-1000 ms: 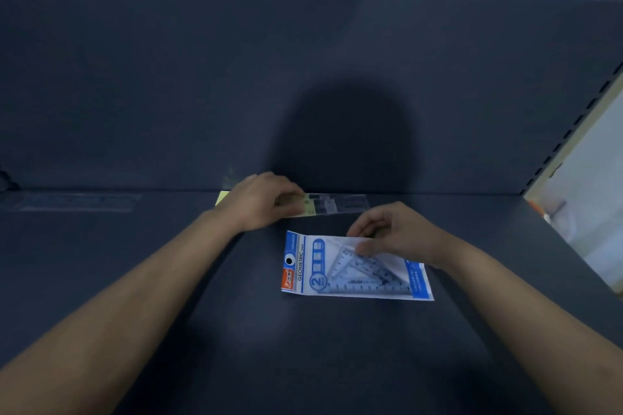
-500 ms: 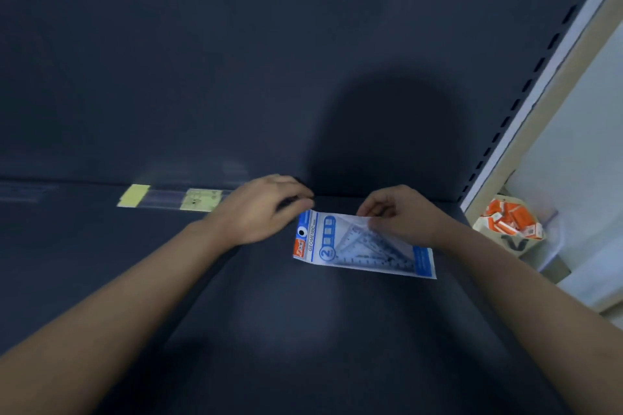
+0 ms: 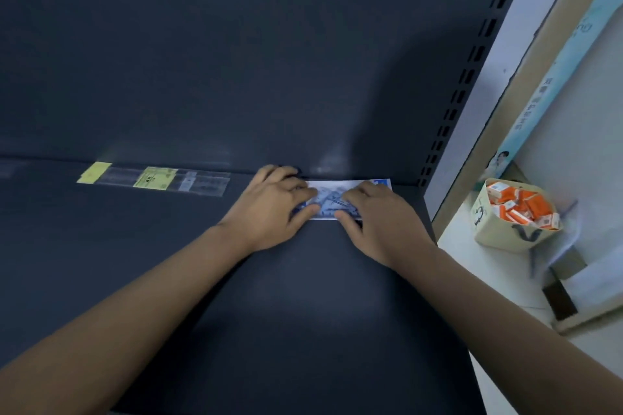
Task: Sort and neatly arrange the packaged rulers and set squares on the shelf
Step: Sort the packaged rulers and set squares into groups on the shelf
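Observation:
A blue and white set square pack [image 3: 332, 197] lies flat at the back right corner of the dark shelf [image 3: 236, 296], close to the back wall. My left hand [image 3: 273, 209] presses on its left end and my right hand [image 3: 377, 216] on its right end, covering most of it. A clear packaged ruler [image 3: 155, 178] with yellow labels lies along the back edge to the left, apart from both hands.
The shelf's slotted upright [image 3: 472, 71] bounds the right side. Beyond it, a beige box [image 3: 505, 229] full of small orange packets sits on a white surface, with a cardboard board [image 3: 526, 54] leaning behind it.
My left hand let go of the ruler, which stays at the back left. Both hands slid the set square pack back and to the right, into the shelf's corner.

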`<control>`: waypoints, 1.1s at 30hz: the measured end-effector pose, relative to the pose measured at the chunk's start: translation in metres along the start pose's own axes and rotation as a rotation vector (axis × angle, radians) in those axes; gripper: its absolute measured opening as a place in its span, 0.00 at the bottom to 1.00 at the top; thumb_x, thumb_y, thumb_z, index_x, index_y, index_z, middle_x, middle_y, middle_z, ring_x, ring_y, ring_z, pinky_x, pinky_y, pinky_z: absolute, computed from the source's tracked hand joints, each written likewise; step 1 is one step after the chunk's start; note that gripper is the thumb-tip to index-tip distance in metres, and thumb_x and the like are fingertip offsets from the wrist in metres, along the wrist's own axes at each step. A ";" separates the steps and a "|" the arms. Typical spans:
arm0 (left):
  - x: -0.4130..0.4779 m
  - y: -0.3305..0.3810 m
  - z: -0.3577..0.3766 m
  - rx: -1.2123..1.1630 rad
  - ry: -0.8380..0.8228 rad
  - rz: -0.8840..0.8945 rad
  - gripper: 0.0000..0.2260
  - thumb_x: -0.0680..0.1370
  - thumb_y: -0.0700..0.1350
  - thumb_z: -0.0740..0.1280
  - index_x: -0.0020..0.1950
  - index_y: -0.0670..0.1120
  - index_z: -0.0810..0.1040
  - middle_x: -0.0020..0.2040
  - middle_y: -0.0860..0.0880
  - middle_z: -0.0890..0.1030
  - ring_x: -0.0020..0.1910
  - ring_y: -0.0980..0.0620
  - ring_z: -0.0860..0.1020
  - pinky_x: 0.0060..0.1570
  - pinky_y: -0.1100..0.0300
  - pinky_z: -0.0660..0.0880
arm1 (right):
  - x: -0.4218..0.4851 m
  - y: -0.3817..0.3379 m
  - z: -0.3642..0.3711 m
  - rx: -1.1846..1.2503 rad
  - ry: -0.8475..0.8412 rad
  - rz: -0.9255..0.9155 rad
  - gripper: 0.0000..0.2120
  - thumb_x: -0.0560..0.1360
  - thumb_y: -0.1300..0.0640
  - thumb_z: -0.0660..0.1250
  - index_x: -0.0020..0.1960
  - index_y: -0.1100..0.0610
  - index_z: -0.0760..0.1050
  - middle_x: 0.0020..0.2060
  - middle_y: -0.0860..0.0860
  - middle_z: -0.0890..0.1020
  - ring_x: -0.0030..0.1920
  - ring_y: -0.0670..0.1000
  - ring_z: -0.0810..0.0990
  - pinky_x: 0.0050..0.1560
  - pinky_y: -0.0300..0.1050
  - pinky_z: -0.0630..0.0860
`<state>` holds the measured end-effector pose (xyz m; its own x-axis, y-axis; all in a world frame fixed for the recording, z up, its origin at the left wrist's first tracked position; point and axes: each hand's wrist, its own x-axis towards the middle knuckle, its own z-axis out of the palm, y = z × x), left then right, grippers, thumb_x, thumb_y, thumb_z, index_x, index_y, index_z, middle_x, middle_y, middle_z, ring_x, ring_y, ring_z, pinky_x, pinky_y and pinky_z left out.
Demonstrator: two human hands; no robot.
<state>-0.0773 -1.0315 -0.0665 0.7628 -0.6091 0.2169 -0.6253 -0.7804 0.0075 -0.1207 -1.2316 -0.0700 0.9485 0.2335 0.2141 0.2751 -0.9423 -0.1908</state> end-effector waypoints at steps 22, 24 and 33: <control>-0.233 -0.162 -0.124 0.213 0.050 -0.519 0.27 0.80 0.64 0.49 0.73 0.50 0.65 0.71 0.52 0.70 0.69 0.50 0.67 0.67 0.55 0.61 | 0.053 -0.293 -0.010 -0.040 0.198 -0.262 0.19 0.77 0.47 0.61 0.63 0.55 0.73 0.54 0.52 0.77 0.52 0.55 0.75 0.48 0.47 0.72; -0.283 -0.200 -0.137 0.222 0.039 -0.589 0.29 0.79 0.65 0.49 0.74 0.49 0.64 0.71 0.51 0.69 0.70 0.49 0.67 0.67 0.54 0.61 | 0.059 -0.356 0.004 0.003 0.223 -0.272 0.19 0.76 0.47 0.61 0.62 0.56 0.74 0.52 0.52 0.77 0.52 0.55 0.75 0.48 0.47 0.73; -0.483 -0.363 -0.193 0.314 -0.025 -0.843 0.33 0.78 0.68 0.49 0.75 0.49 0.62 0.71 0.49 0.70 0.69 0.47 0.67 0.65 0.52 0.63 | 0.107 -0.611 0.065 0.175 0.081 -0.363 0.23 0.78 0.44 0.57 0.71 0.52 0.63 0.65 0.49 0.70 0.66 0.52 0.66 0.62 0.49 0.70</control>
<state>-0.2503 -0.4272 0.0145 0.9536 0.1834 0.2387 0.2150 -0.9700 -0.1137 -0.1768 -0.6155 0.0075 0.7714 0.5170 0.3710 0.6188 -0.7456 -0.2475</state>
